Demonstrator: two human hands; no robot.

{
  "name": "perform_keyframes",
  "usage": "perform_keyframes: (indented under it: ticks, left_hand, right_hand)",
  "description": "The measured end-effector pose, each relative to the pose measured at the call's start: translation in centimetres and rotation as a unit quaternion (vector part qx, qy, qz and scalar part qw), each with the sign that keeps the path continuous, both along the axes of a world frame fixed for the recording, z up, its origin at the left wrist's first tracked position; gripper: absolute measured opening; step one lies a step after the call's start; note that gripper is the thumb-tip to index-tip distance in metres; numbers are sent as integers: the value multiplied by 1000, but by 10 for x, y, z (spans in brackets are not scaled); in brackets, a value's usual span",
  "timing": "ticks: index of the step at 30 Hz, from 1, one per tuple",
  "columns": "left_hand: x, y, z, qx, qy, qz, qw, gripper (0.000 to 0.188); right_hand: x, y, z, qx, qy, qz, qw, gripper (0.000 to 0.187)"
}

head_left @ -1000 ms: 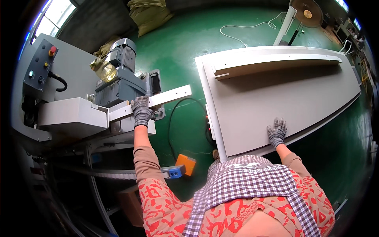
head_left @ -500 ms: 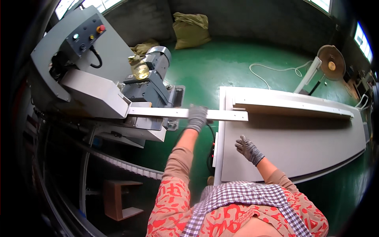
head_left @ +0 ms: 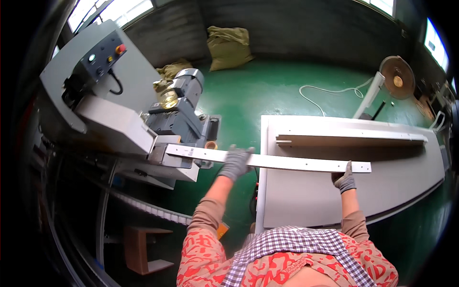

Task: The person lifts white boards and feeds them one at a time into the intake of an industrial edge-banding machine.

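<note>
A long, narrow white board [head_left: 296,162] with small holes along its face stretches between the grey machine and the table. My left hand [head_left: 236,163], in a grey glove, is closed around its middle, slightly smeared by motion. Near the board's right end, my gloved right hand [head_left: 345,179] grips it with the thumb over the top; the other fingers are partly hidden beneath. The board's left end lies just outside the machine's white housing [head_left: 114,122]. Beyond the board, similar white boards [head_left: 354,137] lie together on the table.
The table [head_left: 306,205] has a pale grey top. On the machine are a motor [head_left: 189,86] and a control box [head_left: 103,56] with a red button. A round fan [head_left: 398,79] and sack [head_left: 229,48] stand farther back; a brown channel-shaped piece [head_left: 138,251] sits lower left.
The board has moved right, its left end now out of the machine's housing. My right hand has gone from open above the table to gripping the board's right end.
</note>
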State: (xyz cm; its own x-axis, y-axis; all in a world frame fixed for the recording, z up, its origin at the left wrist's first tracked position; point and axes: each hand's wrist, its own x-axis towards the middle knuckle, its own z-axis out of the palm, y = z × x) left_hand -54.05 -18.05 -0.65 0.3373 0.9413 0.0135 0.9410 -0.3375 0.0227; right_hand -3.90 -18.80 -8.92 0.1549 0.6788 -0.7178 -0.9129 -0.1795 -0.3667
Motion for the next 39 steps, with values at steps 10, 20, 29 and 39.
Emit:
perform_keyframes:
  ticks: [10, 20, 29, 39]
  left_hand:
    - [64, -30, -27, -2, 24, -17, 1000, 59]
    - [160, -1, -51, -144, -68, -141, 977, 79]
    - [134, 28, -28, -2, -20, 58, 998, 68]
    - [136, -48, -145, -11, -126, 87, 988, 75]
  right_hand:
    - [-62, -1, -41, 65, 99, -18, 993, 34]
    - [252, 2, -221, 11, -791, 71, 608, 55]
    - [-24, -3, -57, 46, -93, 153, 983, 50]
    - [-32, -122, -111, 30, -332, 204, 920, 34]
